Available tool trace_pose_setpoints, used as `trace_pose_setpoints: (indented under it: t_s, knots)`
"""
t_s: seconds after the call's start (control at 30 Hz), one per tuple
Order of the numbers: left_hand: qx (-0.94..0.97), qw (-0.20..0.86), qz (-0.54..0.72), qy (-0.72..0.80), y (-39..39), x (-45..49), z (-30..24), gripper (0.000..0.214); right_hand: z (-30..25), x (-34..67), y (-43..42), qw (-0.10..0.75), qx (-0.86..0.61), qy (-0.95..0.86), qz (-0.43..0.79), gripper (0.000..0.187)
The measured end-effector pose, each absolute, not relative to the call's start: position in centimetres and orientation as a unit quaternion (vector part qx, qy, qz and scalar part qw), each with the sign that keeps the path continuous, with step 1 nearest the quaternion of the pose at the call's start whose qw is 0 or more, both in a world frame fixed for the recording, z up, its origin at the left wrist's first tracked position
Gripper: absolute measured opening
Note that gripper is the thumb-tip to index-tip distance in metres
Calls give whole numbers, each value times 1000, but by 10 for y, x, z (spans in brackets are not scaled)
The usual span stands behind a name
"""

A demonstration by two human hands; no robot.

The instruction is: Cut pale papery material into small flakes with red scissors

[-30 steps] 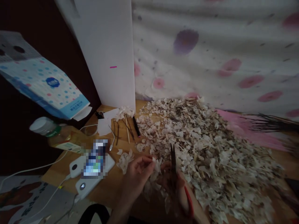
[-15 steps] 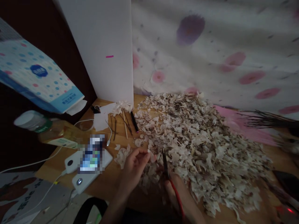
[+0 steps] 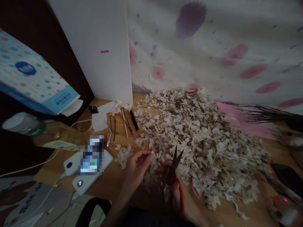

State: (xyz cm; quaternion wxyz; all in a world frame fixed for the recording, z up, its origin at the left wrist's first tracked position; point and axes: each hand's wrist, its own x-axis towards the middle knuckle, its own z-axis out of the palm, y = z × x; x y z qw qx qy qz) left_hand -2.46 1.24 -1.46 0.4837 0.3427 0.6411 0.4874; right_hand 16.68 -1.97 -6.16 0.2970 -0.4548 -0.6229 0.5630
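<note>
A broad pile (image 3: 199,135) of pale, papery scraps covers much of the wooden table (image 3: 111,181). At the pile's near left edge, the left hand (image 3: 137,164) has thumb and forefinger pinched together on a small pale scrap (image 3: 152,155). The right hand (image 3: 176,187), over the near edge of the pile, is clamped around the red handles of the scissors (image 3: 175,160); their dark blades stand apart in a narrow V, points toward the pile. Its fingers are partly lost in shadow.

Left of the pile, beyond the left hand, lies a loose clump (image 3: 124,156) of similar scraps. A black pen (image 3: 134,120) lies just beside the pile's left edge, with thin sticks (image 3: 115,127) farther left. A phone (image 3: 91,156) with a blurred screen and a bottle (image 3: 55,134) sit well to the left. On the pile's right are a pink sheet (image 3: 248,124) and dark twigs (image 3: 265,115). A flowered curtain (image 3: 213,47) hangs behind it.
</note>
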Motion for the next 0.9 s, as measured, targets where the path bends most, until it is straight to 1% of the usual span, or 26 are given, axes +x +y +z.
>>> trace_pose_setpoints:
  t_s: [0.1,0.2,0.37,0.53,0.7,0.9]
  knots:
    - [335,503,490,629,11,-22,-12,22,-57,168,-18,256,-438,-663,551,80]
    - [323,532,490,611,10,-21,-9,23,-48,162,-10,255,-438,-686,522,84]
    - [317,536,493,608,9,-15,-7,23,-34,152,2,214,-446,-710,502,85]
    - [333,515,493,618,6,-8,-10,21,-27,150,4,205,-447,-719,491,85]
    - [329,536,485,607,5,-6,-12,23,-26,151,5,173,-467,-726,475,89]
    - [323,552,487,595,6,-9,-10,24,-24,153,6,130,-496,-721,466,81]
